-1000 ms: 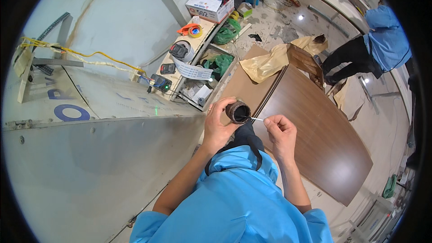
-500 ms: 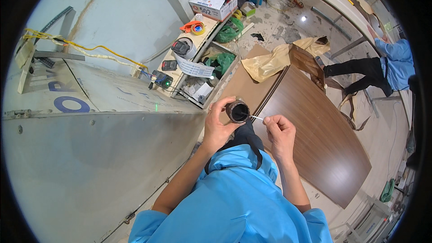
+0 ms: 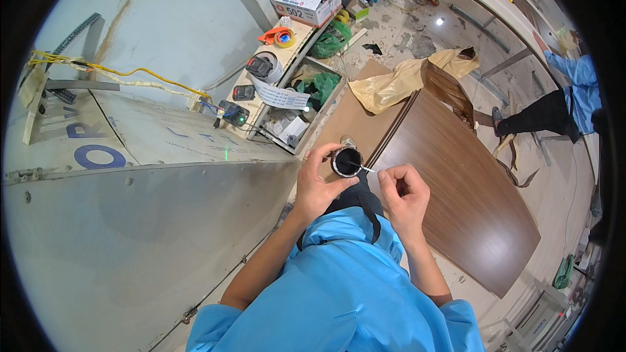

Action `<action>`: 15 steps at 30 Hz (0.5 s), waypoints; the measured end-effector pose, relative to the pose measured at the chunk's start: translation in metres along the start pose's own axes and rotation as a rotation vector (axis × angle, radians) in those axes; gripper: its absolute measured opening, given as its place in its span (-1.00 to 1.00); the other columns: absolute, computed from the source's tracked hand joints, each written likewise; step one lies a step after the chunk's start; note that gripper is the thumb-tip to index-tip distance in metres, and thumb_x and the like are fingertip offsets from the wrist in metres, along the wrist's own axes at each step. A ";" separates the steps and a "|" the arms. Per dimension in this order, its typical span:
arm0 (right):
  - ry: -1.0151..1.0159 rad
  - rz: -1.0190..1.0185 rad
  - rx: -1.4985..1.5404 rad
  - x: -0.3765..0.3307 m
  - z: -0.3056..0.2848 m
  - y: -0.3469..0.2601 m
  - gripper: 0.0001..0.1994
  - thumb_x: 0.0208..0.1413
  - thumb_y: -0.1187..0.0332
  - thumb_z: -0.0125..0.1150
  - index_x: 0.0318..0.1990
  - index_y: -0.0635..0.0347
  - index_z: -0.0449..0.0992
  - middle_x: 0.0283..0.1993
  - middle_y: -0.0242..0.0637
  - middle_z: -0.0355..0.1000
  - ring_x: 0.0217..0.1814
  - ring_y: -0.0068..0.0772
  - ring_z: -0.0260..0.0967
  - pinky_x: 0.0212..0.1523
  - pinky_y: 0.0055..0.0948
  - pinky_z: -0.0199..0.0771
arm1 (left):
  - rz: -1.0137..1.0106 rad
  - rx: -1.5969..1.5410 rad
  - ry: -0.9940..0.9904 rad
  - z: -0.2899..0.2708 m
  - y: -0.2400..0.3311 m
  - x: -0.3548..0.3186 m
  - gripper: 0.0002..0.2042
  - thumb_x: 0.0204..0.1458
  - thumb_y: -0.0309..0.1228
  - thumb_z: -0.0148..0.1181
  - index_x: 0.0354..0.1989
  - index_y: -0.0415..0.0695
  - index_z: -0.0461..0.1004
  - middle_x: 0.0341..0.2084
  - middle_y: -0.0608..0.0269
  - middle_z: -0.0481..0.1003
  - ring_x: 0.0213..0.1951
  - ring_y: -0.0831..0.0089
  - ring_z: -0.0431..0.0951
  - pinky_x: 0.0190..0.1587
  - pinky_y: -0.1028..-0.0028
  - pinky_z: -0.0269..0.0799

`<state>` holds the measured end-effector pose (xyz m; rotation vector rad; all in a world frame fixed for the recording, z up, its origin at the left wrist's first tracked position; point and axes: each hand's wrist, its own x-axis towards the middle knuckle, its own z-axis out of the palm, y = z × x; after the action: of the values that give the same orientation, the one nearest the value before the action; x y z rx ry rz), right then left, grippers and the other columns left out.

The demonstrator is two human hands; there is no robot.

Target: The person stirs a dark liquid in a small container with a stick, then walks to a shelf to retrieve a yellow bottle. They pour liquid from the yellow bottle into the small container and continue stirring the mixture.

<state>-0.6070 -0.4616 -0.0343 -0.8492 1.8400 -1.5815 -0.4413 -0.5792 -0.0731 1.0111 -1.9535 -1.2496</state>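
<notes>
A small round jar [image 3: 338, 163] with black contents is in my left hand [image 3: 314, 188], thumb and fingers curled round its sides. Its mouth faces up toward me, and the inside looks dark. My right hand [image 3: 407, 197] pinches a thin white stick [image 3: 367, 169] between thumb and fingertips. The stick's far end reaches over the rim into the jar; its tip is lost in the dark. Both hands are in front of my waist, over my dark trousers.
Brown wood-grain panels [image 3: 469, 202] lie on the floor to the right. At the left stands a large grey metal panel [image 3: 137, 241]. A bench [image 3: 303, 29] holds a white carton [image 3: 306, 1], tape and batteries. A co-worker in blue [image 3: 580, 85] stands at far right.
The jar has tipped, so its mouth shows more squarely to me. The stick stays at its rim, my right hand barely shifted. The co-worker has moved to the right.
</notes>
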 end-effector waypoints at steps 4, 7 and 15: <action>-0.003 -0.116 -0.129 0.001 0.002 -0.003 -0.88 0.22 0.49 0.48 -0.28 0.27 0.61 -0.40 -0.42 0.38 -0.48 -0.66 0.25 -0.48 -0.56 0.24 | 0.042 0.048 0.025 -0.002 0.002 0.000 -0.31 -0.16 -0.47 0.70 0.22 -0.11 0.52 0.08 0.16 0.61 0.14 0.21 0.57 0.26 0.25 0.46; -0.022 -0.201 -0.193 0.003 0.005 -0.007 -0.89 0.18 0.52 0.49 -0.28 0.26 0.61 -0.39 -0.34 0.42 -0.48 -0.56 0.36 -0.49 -0.46 0.34 | 0.072 0.074 0.033 -0.006 0.002 0.001 -0.33 -0.18 -0.47 0.70 0.20 -0.10 0.54 0.06 0.16 0.62 0.13 0.17 0.56 0.23 0.23 0.47; -0.195 -0.506 -0.566 0.015 0.009 -0.009 -0.85 0.11 0.46 0.47 -0.20 0.15 0.60 -0.29 -0.24 0.48 -0.41 -0.14 0.54 -0.43 -0.21 0.55 | 0.260 0.208 0.028 -0.010 0.002 0.003 -0.36 -0.24 -0.50 0.67 0.14 -0.09 0.59 0.12 0.16 0.65 0.14 0.09 0.54 0.23 0.19 0.44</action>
<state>-0.6091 -0.4797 -0.0264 -1.7696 2.0572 -1.1739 -0.4356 -0.5854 -0.0674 0.8326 -2.1461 -0.9000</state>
